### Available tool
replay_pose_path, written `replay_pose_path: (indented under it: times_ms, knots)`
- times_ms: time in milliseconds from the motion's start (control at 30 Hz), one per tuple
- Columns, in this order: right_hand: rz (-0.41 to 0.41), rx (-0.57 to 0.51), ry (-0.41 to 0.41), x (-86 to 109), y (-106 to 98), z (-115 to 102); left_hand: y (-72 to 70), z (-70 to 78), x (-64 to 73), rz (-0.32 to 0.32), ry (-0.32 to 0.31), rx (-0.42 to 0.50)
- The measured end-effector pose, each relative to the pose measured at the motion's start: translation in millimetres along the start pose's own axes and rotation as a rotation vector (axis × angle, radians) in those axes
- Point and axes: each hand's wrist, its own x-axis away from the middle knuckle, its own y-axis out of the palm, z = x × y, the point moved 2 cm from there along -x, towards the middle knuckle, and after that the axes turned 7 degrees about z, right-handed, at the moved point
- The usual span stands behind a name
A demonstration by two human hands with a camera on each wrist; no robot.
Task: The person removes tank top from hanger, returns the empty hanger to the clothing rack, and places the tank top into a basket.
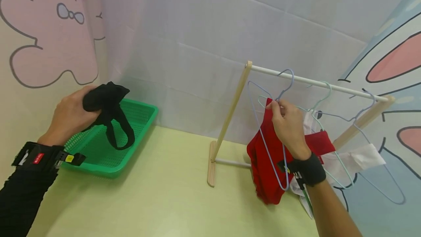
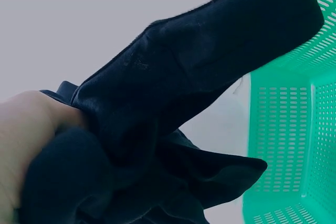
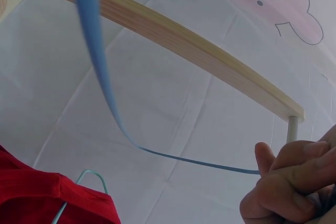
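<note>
On the left, my left hand [image 1: 70, 111] grips a bunched black cloth garment [image 1: 106, 100] over the near side of a green basket [image 1: 139, 153]. A strap-like loop of it hangs down; the left wrist view shows its folds [image 2: 184, 66] close up. At the rack, my right hand [image 1: 291, 131] pinches a blue wire hanger [image 3: 105, 85] near its neck, and the hook is at the rack's bar [image 1: 306, 80]. Behind that hand hangs a red garment [image 1: 268, 178], on a mint-green hanger [image 1: 330, 91]. Part of the red garment is hidden by the hand and wrist.
Farther right on the bar is another bluish hanger [image 1: 394, 182] with a white garment [image 1: 371, 158]. The rack's wooden foot [image 1: 211, 167] stands on the pale yellow table [image 1: 177, 193]. A white curtain [image 1: 197, 28] hangs behind.
</note>
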Motion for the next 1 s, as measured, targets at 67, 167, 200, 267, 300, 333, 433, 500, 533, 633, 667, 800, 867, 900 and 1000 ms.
replay_pose_path:
  times_ms: [67,167,200,267,300,333,433,500,533,633,667,800,867,900,1000]
  knots:
    - [0.002,-0.006,-0.004,-0.3,0.1,0.0,0.1,-2.6,-0.1,-0.001,-0.002,-0.004]
    - [0.002,-0.009,-0.008,-0.9,0.0,-0.9,-0.2,-5.8,0.4,-0.001,-0.005,-0.007]
    - [0.001,-0.008,-0.007,-1.1,-0.1,-1.1,-0.2,-6.9,0.5,-0.002,-0.007,-0.008]
    - [-0.001,-0.008,-0.003,-1.5,-0.7,-1.6,0.0,-8.6,0.7,-0.008,-0.014,-0.011]
    - [-0.002,-0.006,0.000,-1.8,-1.1,-1.5,0.3,-9.6,0.5,-0.011,-0.016,-0.014]
    - [-0.003,-0.003,0.002,-2.0,-1.5,-1.5,0.5,-10.5,0.3,-0.012,-0.018,-0.018]
    - [0.004,-0.003,0.002,-3.3,-2.7,-2.1,0.0,-13.4,-0.2,-0.014,-0.021,-0.034]
    - [0.007,0.002,0.004,-4.2,-3.3,-2.6,-0.7,-14.8,-0.6,-0.008,-0.017,-0.041]
    - [0.011,0.001,0.003,-4.8,-3.4,-2.8,-1.4,-15.4,-0.5,-0.005,-0.015,-0.045]
    - [0.019,0.003,0.006,-6.3,-3.9,-3.0,-2.5,-16.9,-0.9,-0.004,-0.016,-0.048]
    - [0.020,0.004,0.008,-6.7,-4.0,-3.0,-2.7,-17.3,-1.2,-0.007,-0.019,-0.048]
    - [0.028,0.005,0.009,-7.5,-4.7,-2.8,-3.3,-18.8,-1.5,-0.023,-0.028,-0.053]
    - [0.028,0.006,0.011,-7.8,-4.8,-2.6,-3.4,-19.3,-1.3,-0.033,-0.028,-0.058]
    - [0.029,0.005,0.011,-8.2,-4.8,-2.1,-3.4,-19.7,-1.2,-0.036,-0.028,-0.061]
    - [0.030,-0.002,0.009,-9.1,-4.5,-1.5,-3.1,-21.1,-0.3,-0.046,-0.030,-0.067]
